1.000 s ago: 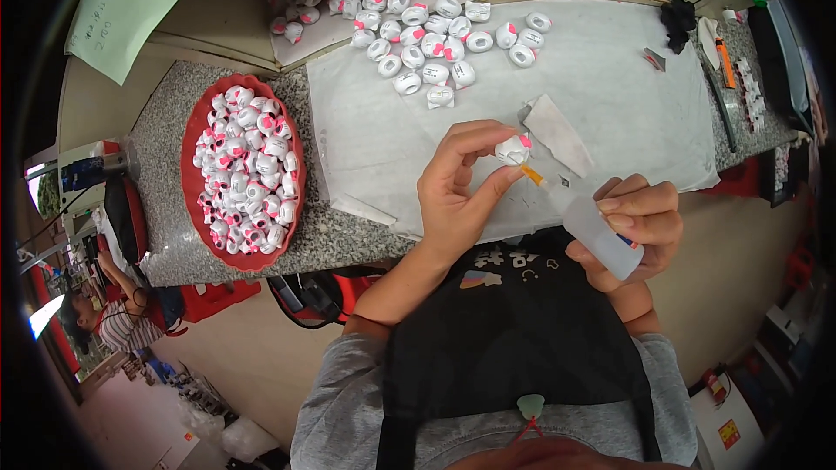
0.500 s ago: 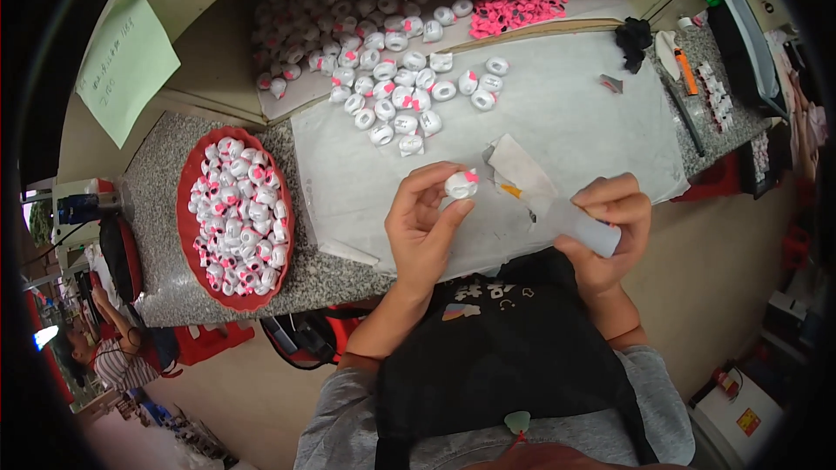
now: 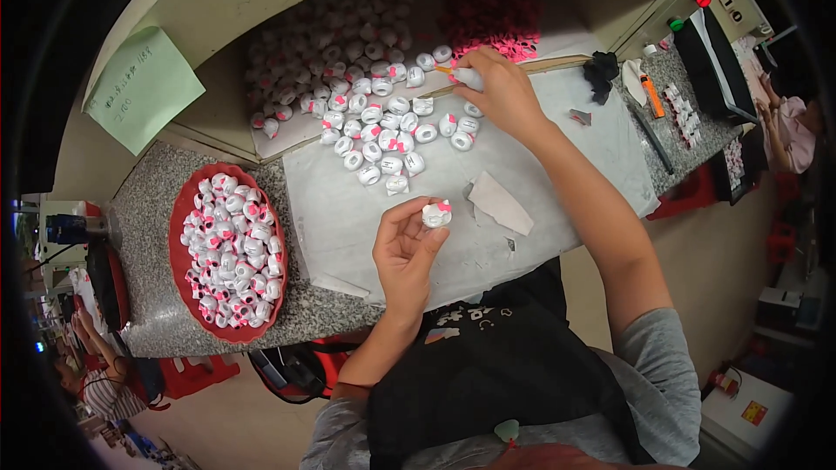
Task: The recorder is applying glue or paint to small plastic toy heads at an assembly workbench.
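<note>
Between thumb and fingers, my left hand (image 3: 401, 257) pinches a small white figure head (image 3: 434, 215) with a pink bow, above the paper-covered worktop (image 3: 557, 152). My right hand (image 3: 503, 94) stretches to the back of the worktop, closed round a white squeeze bottle (image 3: 469, 79). The bottle's thin yellow nozzle points left, towards the loose white figure heads (image 3: 398, 141), several of which have pink bows. Just behind that hand lies a heap of small pink pieces (image 3: 498, 42) inside the shelf recess. The hand partly covers the bottle.
To the left stands a red scalloped bowl (image 3: 178, 265) full of white-and-pink heads. A folded white cloth (image 3: 501, 202) lies near my front edge. At right are an orange cutter (image 3: 651, 96), a dark rod (image 3: 651, 141) and a black box (image 3: 712, 65). Another person (image 3: 104, 374) sits far left.
My right hand has carried the bottle from the front right to the back of the worktop, turning its nozzle left. My left hand still holds the white head, a little lower in view.
</note>
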Demonstrator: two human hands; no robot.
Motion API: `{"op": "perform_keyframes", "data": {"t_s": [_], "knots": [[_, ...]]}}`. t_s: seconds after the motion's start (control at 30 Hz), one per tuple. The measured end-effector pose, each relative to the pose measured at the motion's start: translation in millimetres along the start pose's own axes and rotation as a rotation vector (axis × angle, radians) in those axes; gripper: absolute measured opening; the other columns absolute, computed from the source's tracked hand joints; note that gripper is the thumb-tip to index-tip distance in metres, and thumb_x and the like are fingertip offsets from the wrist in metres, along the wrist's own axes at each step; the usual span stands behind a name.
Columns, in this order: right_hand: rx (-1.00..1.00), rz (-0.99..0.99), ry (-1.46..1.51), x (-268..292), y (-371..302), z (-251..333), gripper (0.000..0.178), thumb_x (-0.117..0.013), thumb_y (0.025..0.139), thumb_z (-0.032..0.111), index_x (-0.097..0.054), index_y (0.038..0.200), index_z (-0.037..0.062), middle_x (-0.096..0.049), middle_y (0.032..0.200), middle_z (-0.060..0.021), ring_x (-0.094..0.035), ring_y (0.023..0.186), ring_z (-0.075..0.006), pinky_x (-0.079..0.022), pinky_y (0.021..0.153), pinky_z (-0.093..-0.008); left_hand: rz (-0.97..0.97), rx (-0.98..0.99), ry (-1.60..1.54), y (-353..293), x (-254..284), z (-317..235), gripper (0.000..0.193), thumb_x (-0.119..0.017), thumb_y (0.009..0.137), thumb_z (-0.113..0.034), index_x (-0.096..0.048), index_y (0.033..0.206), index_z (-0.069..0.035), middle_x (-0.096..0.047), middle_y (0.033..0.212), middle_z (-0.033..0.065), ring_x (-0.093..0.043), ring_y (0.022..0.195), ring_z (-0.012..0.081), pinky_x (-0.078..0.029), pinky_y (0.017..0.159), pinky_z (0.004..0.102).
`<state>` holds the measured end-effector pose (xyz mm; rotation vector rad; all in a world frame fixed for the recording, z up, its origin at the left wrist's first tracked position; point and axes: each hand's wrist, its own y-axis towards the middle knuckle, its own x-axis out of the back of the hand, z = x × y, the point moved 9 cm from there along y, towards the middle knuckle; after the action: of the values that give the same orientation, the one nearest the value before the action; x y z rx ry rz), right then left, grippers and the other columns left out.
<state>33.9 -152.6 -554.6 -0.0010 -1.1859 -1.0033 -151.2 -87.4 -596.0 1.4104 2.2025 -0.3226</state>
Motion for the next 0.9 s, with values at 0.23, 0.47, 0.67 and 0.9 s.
{"op": "perform_keyframes", "data": {"t_s": [0.23,0.47,0.67,0.9], "knots": [[0.018,-0.089,0.107,21.3,-7.4,12.1,0.012,-0.060,0.066,0.008,-0.053,0.074,0.0006,-0.053,0.067,-0.0058,-0.052,0.059,-0.0217,-0.040,0.050,-0.0281,-0.018,0.023,-0.037,-4.3,3.3,-0.6,0.032,-0.052,0.070,0.009,-0.042,0.100,0.001,-0.050,0.097,0.0121,-0.049,0.090,0.0145,-0.039,0.077,0.0235],[-0.583,0.096,1.037,20.5,-96.9,38.2,0.007,-0.056,0.068,0.000,-0.049,0.070,-0.0018,-0.052,0.066,-0.0095,-0.045,0.046,-0.0088,-0.035,0.039,-0.0191,-0.027,0.012,-0.019,0.1,5.4,0.6,0.032,-0.052,0.070,0.009,-0.041,0.100,0.002,-0.049,0.099,0.0113,-0.049,0.090,0.0143,-0.040,0.077,0.0248],[-0.756,0.014,1.411,7.3,-132.8,49.2,0.008,-0.054,0.066,-0.005,-0.048,0.070,-0.0018,-0.050,0.068,-0.0110,-0.045,0.047,-0.0111,-0.036,0.038,-0.0201,0.029,-0.051,0.189,-0.9,-3.1,-0.2,0.030,-0.053,0.070,0.008,-0.046,0.098,0.001,-0.047,0.102,0.0119,-0.048,0.093,0.0161,-0.040,0.076,0.0254],[-0.704,0.104,1.415,-2.4,-132.5,56.2,0.010,-0.058,0.065,-0.003,-0.049,0.069,-0.0012,-0.047,0.072,-0.0079,-0.044,0.052,-0.0095,-0.034,0.039,-0.0181,0.089,-0.166,0.375,-3.0,-11.2,-5.1,0.030,-0.054,0.067,0.009,-0.050,0.095,0.000,-0.048,0.101,0.0124,-0.048,0.092,0.0171,-0.041,0.074,0.0253]]}}
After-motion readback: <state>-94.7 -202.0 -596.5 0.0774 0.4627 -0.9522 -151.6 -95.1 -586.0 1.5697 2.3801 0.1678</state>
